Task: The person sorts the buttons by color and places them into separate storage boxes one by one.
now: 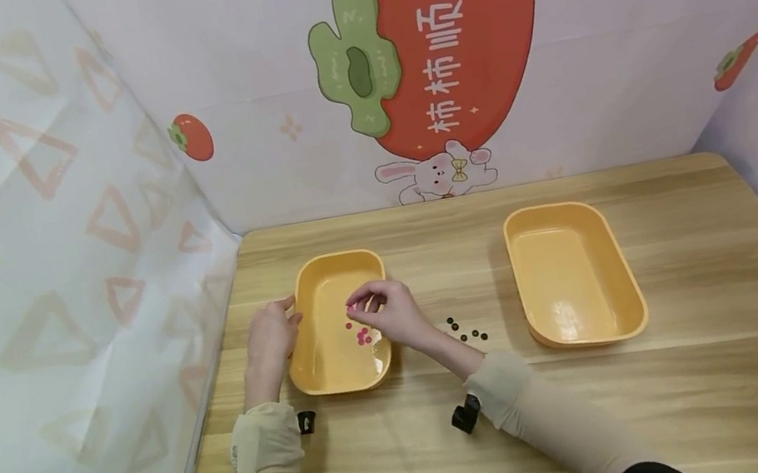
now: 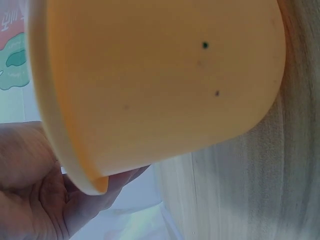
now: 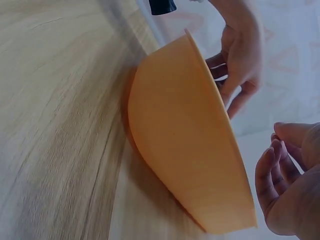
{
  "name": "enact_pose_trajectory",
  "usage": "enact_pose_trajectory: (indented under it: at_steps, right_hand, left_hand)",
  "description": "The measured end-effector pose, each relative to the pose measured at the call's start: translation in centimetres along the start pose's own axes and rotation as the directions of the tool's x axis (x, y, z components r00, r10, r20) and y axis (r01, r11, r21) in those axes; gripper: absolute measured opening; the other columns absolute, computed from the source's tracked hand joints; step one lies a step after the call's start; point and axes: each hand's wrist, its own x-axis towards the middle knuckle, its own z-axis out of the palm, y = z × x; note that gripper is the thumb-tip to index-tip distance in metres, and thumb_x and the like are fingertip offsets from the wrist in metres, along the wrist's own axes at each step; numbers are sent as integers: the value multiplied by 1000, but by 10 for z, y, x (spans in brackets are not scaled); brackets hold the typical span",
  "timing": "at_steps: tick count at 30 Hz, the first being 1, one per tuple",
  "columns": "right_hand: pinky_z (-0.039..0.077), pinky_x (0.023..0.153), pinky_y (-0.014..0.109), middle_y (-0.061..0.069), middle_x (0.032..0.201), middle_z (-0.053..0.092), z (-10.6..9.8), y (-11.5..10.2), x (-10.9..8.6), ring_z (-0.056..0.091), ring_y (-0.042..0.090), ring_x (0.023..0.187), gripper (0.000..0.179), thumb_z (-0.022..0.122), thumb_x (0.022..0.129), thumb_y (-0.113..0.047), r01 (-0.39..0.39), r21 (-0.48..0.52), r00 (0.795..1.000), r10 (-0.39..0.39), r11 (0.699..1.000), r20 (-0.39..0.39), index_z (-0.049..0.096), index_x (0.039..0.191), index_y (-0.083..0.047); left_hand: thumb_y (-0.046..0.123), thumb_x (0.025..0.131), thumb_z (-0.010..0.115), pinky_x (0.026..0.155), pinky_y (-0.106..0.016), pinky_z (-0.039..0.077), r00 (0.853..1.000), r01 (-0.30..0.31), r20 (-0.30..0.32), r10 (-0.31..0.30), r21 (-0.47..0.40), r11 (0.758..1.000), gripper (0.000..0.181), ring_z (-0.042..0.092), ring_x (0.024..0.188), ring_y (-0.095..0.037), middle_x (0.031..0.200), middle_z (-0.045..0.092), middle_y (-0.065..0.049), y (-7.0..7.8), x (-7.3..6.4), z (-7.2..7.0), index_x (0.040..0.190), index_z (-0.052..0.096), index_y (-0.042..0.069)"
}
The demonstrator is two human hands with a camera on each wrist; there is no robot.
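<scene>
On the left of the table stands a yellow plastic tub (image 1: 326, 368) with several small round pink pieces (image 1: 363, 336) on its floor. My left hand (image 1: 271, 342) grips the tub's left wall, its fingers bent over the rim, as the left wrist view also shows. Above the tub's middle, my right hand (image 1: 393, 314) pinches a small pink piece (image 1: 351, 307) between thumb and fingertips. In the right wrist view the thumb and fingertips meet beside the rim, and the piece itself is hard to make out.
Several small dark round pieces (image 1: 464, 337) lie on the wooden table (image 1: 417, 450) right of the tub, close to my right forearm. A second yellow tub (image 1: 560, 272) stands farther right with nothing visible inside. Printed cloth walls (image 1: 260, 164) border the table's back and sides.
</scene>
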Motion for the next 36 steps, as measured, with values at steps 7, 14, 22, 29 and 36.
enact_pose_trajectory:
  at_steps: [7, 14, 22, 29, 36]
  right_hand:
    - [46, 51, 15, 25, 85, 73, 14, 2, 8, 65, 24, 61, 10, 81, 95, 3, -30, 47, 999, 30, 998, 12, 79, 103, 8]
    - [45, 48, 15, 26, 85, 73, 15, 4, 12, 67, 53, 69, 13, 80, 95, 4, -26, 66, 999, 24, 997, 26, 77, 107, 10]
    - [46, 54, 14, 27, 92, 74, 8, 4, 2, 59, 1, 65, 21, 81, 96, 3, -9, 42, 1000, 9, 999, 0, 77, 114, 12]
    - [52, 55, 15, 26, 96, 73, -28, 1, -23, 61, 2, 71, 23, 81, 95, 4, -10, 67, 987, 21, 998, -161, 77, 116, 10]
    - [49, 56, 14, 23, 96, 75, -77, 21, -55, 61, 2, 70, 17, 80, 98, 0, -83, -49, 968, 69, 995, -240, 79, 114, 6]
  left_hand:
    - [13, 110, 65, 85, -45, 61, 1000, -8, -14, 8, 8, 1000, 46, 69, 84, -31, 149, 66, -28, -2, -1, 0, 154, 60, -3]
    - [13, 111, 64, 90, -47, 62, 1000, -12, -23, 13, 13, 1000, 46, 72, 94, -33, 150, 65, -28, 0, 1, -1, 154, 60, -2]
    - [13, 110, 65, 100, -52, 61, 1000, -6, -12, 6, 25, 1000, 46, 73, 109, -38, 154, 62, -26, -3, -1, 0, 153, 60, -3]
    - [13, 110, 66, 92, -50, 63, 1000, -13, -14, 13, 35, 999, 46, 75, 100, -36, 148, 67, -27, -6, -7, 2, 152, 61, -2]
    - [12, 109, 67, 88, -48, 63, 1000, -1, -22, 1, 17, 1000, 45, 74, 100, -34, 149, 66, -27, -3, -8, -2, 151, 62, -2]
